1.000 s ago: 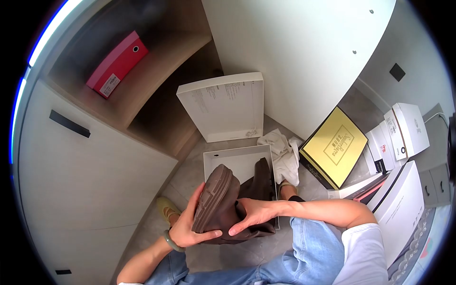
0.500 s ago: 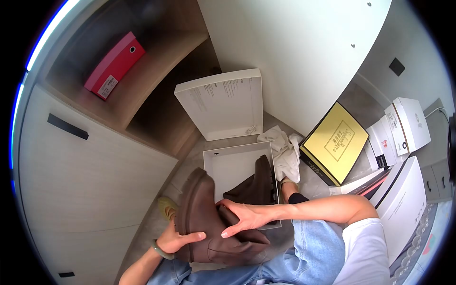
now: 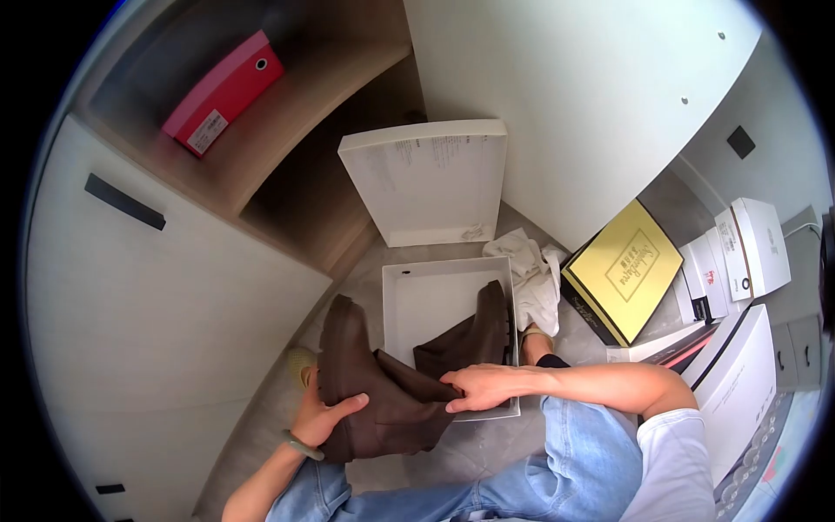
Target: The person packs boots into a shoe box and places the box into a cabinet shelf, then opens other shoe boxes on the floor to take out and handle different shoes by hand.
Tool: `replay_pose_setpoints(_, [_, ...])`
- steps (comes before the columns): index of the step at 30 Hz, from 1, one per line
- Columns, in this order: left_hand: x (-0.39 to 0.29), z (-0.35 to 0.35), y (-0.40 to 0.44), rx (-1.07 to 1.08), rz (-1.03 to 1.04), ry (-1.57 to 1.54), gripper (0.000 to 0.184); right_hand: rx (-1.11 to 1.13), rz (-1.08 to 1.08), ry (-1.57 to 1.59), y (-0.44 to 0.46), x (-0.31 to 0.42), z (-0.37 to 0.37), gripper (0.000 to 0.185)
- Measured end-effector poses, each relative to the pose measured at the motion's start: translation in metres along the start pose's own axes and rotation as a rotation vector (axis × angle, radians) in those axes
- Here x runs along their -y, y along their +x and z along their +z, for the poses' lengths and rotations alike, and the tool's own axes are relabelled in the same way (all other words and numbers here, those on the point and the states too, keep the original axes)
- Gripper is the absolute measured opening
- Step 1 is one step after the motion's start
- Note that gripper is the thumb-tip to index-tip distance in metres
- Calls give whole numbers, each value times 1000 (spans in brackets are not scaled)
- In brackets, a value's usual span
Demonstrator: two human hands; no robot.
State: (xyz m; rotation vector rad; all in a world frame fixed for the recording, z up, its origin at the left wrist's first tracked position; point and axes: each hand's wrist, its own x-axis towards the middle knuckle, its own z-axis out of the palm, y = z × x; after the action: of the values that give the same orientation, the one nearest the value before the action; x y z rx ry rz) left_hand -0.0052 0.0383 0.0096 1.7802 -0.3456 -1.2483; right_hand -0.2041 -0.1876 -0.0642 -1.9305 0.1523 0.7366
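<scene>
A brown boot (image 3: 370, 396) lies tilted on its side above my lap, its chunky sole facing left. My left hand (image 3: 326, 416) grips it around the sole and lower side, thumb across the leather. At the other end, my right hand (image 3: 489, 385) pinches the upper shaft near its opening. Just beyond is an open white shoe box (image 3: 426, 291) on the floor, holding a matching brown boot (image 3: 474, 339) whose sole faces the right wall. Part of that second boot is hidden behind the held one and my right hand.
The box's white lid (image 3: 426, 187) stands upright behind it. Crumpled white cloth (image 3: 531, 278) lies at its right. Farther right are a yellow box (image 3: 624, 274) and several white boxes (image 3: 757, 248). A red shoe box (image 3: 224, 96) sits on the cabinet shelf (image 3: 322, 113) at upper left.
My right hand has slid right along the shaft toward its opening, and its fingers have closed in. The held boot has shifted slightly up, and the camera view has shifted.
</scene>
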Motion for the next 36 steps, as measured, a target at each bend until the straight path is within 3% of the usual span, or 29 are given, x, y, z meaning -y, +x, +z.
replay_pose_setpoints(1, [0, 2, 1, 38, -2, 32, 104, 6, 1, -1, 0, 1, 0, 57])
replay_pose_setpoints(7, [1, 6, 3, 12, 56, 85, 113, 37, -5, -51, 1, 1, -1, 55])
replay_pose_setpoints(9, [6, 5, 5, 10, 53, 77, 113, 9, -38, -100, 2, -3, 2, 66])
replay_pose_setpoints(36, [15, 4, 11, 23, 13, 114, 114, 44, 14, -93, -2, -1, -3, 62])
